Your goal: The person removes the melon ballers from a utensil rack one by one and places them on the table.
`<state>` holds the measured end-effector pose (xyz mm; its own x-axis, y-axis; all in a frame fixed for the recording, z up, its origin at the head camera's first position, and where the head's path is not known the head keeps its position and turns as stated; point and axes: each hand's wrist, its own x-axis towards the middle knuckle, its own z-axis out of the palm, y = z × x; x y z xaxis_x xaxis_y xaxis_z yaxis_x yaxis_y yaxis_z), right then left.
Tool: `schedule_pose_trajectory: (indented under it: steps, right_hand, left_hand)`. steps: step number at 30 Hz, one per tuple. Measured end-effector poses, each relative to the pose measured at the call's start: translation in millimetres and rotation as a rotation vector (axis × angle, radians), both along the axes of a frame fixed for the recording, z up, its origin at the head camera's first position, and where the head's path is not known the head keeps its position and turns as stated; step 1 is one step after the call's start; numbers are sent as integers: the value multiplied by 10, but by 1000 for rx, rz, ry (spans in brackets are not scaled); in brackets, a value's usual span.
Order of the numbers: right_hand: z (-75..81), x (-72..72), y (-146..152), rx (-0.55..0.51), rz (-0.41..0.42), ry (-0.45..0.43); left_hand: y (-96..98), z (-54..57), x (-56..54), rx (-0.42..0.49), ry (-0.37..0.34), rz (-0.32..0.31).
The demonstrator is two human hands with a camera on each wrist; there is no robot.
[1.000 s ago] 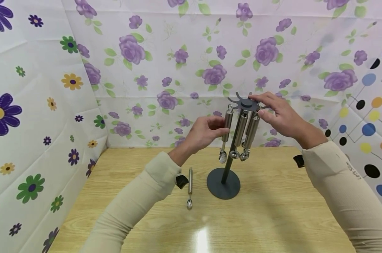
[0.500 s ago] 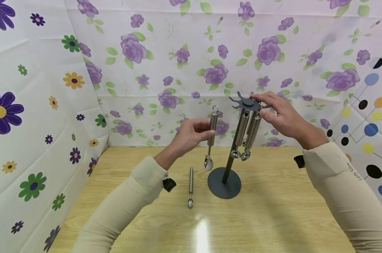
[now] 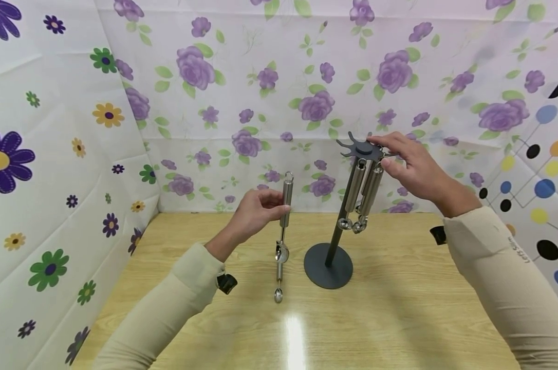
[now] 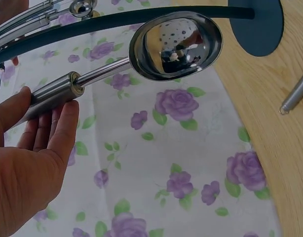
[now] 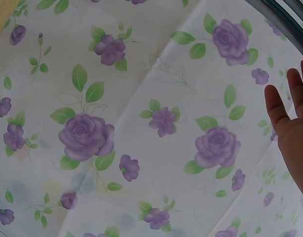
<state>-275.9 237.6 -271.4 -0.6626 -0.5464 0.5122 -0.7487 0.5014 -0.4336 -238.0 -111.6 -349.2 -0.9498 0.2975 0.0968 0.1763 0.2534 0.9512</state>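
Note:
My left hand (image 3: 257, 215) pinches a shiny steel melon baller (image 4: 176, 47) by its handle, well left of the stand. Its oval bowl, with small holes in it, hangs downward in the head view and overlaps the handle of a second, smaller steel baller (image 3: 278, 294) lying on the table. With thumb and fingers at the rim of its hooked top, my right hand (image 3: 413, 167) holds the dark utensil stand (image 3: 328, 267). Several steel tools (image 3: 353, 190) hang from the hooks beside that hand. In the right wrist view only part of this hand shows, at the right edge.
The wooden table (image 3: 205, 318) carries the stand's round base and the lying baller. A flowered cloth (image 3: 242, 77) rises behind the table, with patterned sheets at the left and right sides.
My left hand has taken the melon baller off its hook and carried it left and down, over the one on the table. The right hand stays at the stand's top.

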Motion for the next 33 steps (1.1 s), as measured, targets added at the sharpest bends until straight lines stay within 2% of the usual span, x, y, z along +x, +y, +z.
schedule_pose_trajectory:
  steps: [9,16,22,27,33]
  right_hand:
    - [-5,-8,7,-1,-5,0]
    - [-6,-15,9,-5,-6,-15]
    - [-6,-13,14,-7,-9,-13]
    - [-1,-16,16,-5,-14,-17]
    - [6,-13,14,4,-19,-22]
  left_hand:
    - [-162,-148,18,1,-32,44]
    - [-290,-287,51,-32,-56,90]
    - [-364,-479,82,-49,-75,120]
    - [-398,-658,84,-2,-147,162]
    - [-415,-876,58,28,-185,223]
